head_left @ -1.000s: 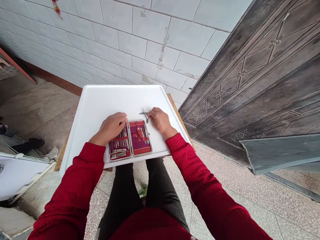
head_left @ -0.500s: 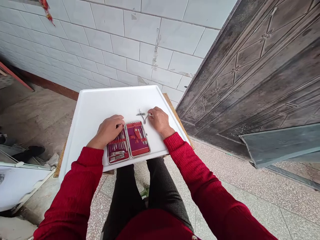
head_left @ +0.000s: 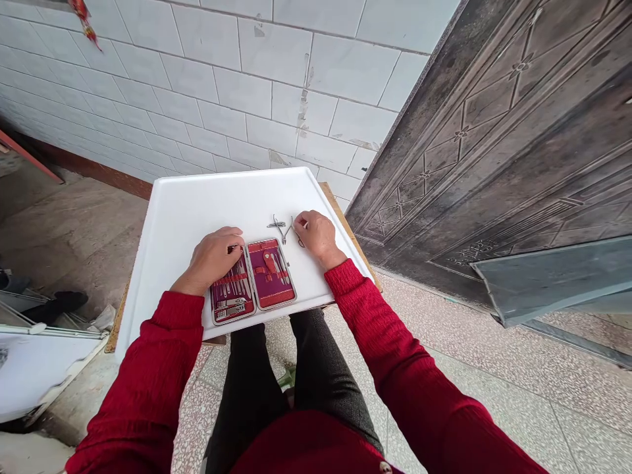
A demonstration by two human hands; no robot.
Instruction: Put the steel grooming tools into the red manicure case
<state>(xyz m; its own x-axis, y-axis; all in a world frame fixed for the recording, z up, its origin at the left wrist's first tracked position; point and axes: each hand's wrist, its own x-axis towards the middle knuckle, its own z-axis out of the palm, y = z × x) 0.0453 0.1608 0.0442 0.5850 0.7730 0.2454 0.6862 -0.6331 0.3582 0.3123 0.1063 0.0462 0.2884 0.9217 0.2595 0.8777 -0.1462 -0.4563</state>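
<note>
An open red manicure case (head_left: pixel 271 304) with a metal frame lies on a white tray (head_left: pixel 197 197). Its left half holds a row of slim metal tools and nail clippers (head_left: pixel 230 304); the right half has a red flap and several thin tools. My left hand (head_left: pixel 213 258) has its thumb and fingers closed on the upper left edge of the case. Just right of the cuticle nippers (head_left: pixel 283 232), my right hand (head_left: pixel 316 236) pinches its fingertips together over the tray. A small dark ring shows beneath those fingers; the rest is hidden. Behind the nippers lies a nail clipper (head_left: pixel 275 225).
The tray rests on a wooden board (head_left: pixel 340 217). A tiled wall (head_left: pixel 197 85) stands behind it, and a dark patterned metal door (head_left: pixel 469 145) rises at the right. White and metal items (head_left: pixel 44 362) crowd the lower left.
My right fingers have shifted slightly off the nippers' handle, and a small dark ring now shows below them. My left hand stays on the case.
</note>
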